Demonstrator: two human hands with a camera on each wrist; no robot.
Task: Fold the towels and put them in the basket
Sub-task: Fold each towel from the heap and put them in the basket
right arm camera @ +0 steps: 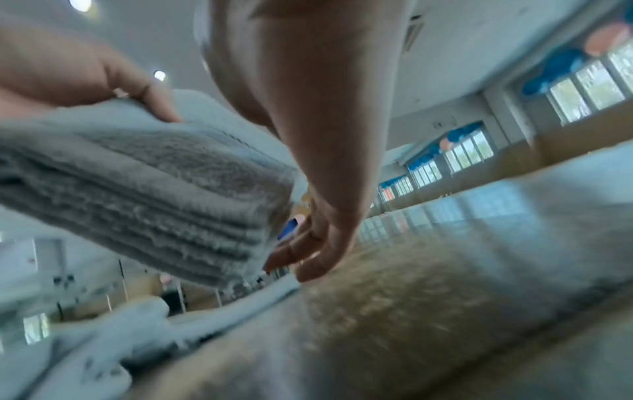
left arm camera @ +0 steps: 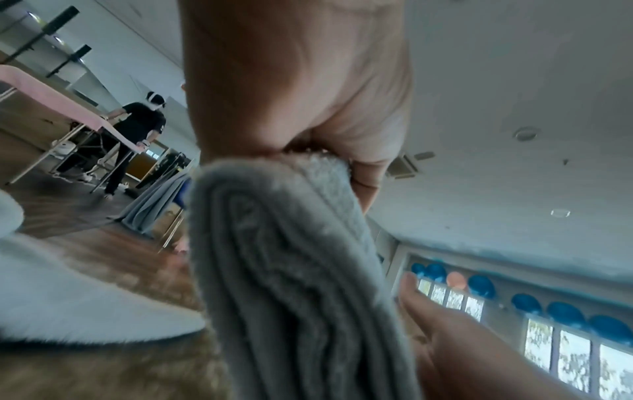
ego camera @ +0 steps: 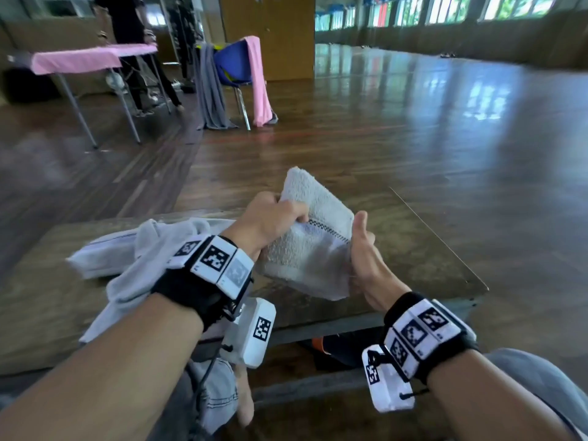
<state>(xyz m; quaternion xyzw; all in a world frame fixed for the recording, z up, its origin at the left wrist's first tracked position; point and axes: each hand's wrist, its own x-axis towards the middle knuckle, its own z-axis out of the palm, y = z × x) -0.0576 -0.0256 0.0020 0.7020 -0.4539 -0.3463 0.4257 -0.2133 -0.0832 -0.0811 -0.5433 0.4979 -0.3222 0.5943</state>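
A folded pale grey towel [ego camera: 313, 246] with a dark stitched stripe hangs tilted above the low wooden table [ego camera: 413, 253]. My left hand [ego camera: 286, 211] grips its left edge, fingers curled over the top; the left wrist view shows the stacked folds [left arm camera: 291, 270] pinched under that hand [left arm camera: 291, 113]. My right hand [ego camera: 359, 246] holds the right edge, thumb up and fingers [right arm camera: 304, 249] beneath the towel [right arm camera: 154, 189]. Loose unfolded towels [ego camera: 133, 253] lie heaped on the table's left part. No basket is in view.
Beyond the table, a blue chair [ego camera: 230, 66] carries a grey and a pink cloth. A folding table under a pink cover [ego camera: 82, 60] stands at the far left with a person [ego camera: 127, 33] behind it. Open wooden floor [ego camera: 413, 122] stretches to the right.
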